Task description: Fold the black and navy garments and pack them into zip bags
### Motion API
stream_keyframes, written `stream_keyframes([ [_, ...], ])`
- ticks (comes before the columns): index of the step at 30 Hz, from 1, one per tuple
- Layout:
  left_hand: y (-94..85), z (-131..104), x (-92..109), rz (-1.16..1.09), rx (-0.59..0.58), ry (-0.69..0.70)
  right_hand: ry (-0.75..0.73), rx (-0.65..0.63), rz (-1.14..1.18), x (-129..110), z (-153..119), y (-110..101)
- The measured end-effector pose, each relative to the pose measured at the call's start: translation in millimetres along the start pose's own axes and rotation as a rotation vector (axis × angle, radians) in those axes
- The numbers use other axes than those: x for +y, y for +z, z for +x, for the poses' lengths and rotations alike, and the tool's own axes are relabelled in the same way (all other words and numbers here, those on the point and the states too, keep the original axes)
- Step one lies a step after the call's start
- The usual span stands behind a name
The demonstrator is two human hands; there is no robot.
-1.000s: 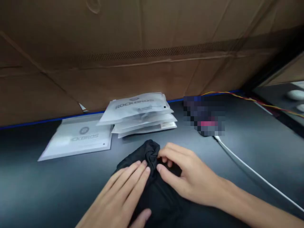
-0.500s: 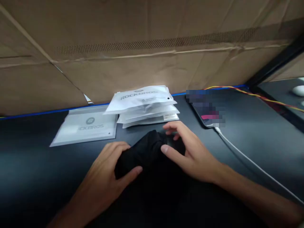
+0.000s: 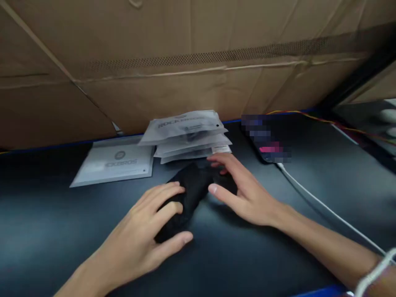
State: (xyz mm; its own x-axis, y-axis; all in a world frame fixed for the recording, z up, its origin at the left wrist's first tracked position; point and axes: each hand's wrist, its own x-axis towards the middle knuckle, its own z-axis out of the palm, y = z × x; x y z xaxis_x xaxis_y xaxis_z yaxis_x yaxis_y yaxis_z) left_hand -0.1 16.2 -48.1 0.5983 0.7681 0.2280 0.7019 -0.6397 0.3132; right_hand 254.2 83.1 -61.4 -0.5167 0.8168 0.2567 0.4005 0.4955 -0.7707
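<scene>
A bundle of black fabric (image 3: 193, 185) lies on the dark table, between my hands. My left hand (image 3: 154, 222) rests over its left part, fingers bent on top and thumb stretched out at the near side. At the bundle's right end is my right hand (image 3: 244, 192), its thumb and forefinger apart with a gap between them. Just behind stands a stack of white printed packets (image 3: 185, 128). One more white packet (image 3: 117, 163) lies flat to the left of the stack.
A phone (image 3: 262, 142) with a white cable (image 3: 321, 203) lies at the right. Brown cardboard (image 3: 185, 37) rises behind the table's blue back edge. Red and yellow wires (image 3: 321, 119) run along the back right.
The black fabric has drawn in to a smaller bundle, baring the table in front. My left hand's fingers have moved onto its top. My right hand has barely shifted.
</scene>
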Motion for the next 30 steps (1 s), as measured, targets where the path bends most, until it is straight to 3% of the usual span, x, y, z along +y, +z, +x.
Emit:
stream_keyframes([
  [5, 4.7, 3.1, 10.3, -0.031, -0.031, 0.076, -0.316, -0.012, -0.204, -14.0, -7.6, -3.1],
  [8, 9.6, 6.8, 17.8, -0.040, -0.078, 0.123, -0.420, -0.063, -0.278, -27.6, -12.4, -4.9],
  [12, 13.6, 7.1, 17.9, -0.016, -0.054, 0.175, -0.302, -0.208, -0.385, -29.6, -14.2, 0.8],
  [18, 2.6, 2.1, -1.6, -0.019, 0.022, 0.071, -0.152, -0.385, -0.440, -17.9, -14.5, 12.2],
  [21, -9.7, -1.0, -25.9, 0.027, 0.157, -0.039, -0.129, -0.409, -0.434, -18.7, -15.4, 11.9],
  [24, -22.0, -6.8, -59.4, 0.141, 0.286, -0.310, -0.108, -0.435, -0.394, -20.5, -14.6, 8.6],
  [27, -32.0, -13.6, -85.2, 0.087, 0.162, -0.482, -0.076, -0.474, -0.321, -23.3, -10.8, 2.6],
  [30, -37.7, -19.1, -92.4, -0.072, 0.031, -0.635, -0.009, -0.498, -0.269, -27.1, -5.8, -6.3],
])
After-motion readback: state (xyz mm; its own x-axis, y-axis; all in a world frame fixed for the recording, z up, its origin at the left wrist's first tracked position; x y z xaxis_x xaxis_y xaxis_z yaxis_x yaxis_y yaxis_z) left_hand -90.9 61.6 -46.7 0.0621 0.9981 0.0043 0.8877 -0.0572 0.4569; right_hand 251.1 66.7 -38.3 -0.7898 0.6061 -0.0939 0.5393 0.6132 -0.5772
